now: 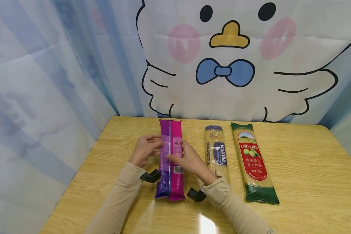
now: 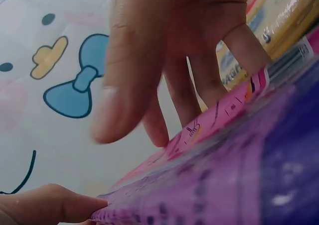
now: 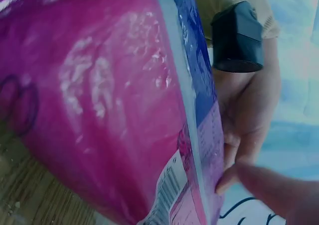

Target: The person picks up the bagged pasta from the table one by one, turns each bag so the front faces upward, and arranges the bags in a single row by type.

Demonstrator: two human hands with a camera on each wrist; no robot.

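Note:
A long purple and magenta packet (image 1: 172, 182) lies lengthwise on the wooden table (image 1: 304, 182), between both hands. My left hand (image 1: 147, 149) grips its left edge near the middle, fingers curled against the purple side. In the left wrist view the thumb (image 2: 50, 205) presses the packet's (image 2: 239, 175) rim. My right hand (image 1: 190, 159) lays its fingers across the magenta face. Its fingertips (image 2: 192, 110) touch the top while the thumb hangs free. The right wrist view shows the packet (image 3: 99, 110) slightly tilted above the wood and the left hand (image 3: 249, 120) behind it.
Two more long pasta packs lie parallel to the right: a clear one with a blue label (image 1: 217, 152) and a green-ended one with a red label (image 1: 254, 162). A cartoon duck backdrop (image 1: 231, 65) hangs behind the table. Black wrist cameras (image 1: 150, 176) sit on both forearms.

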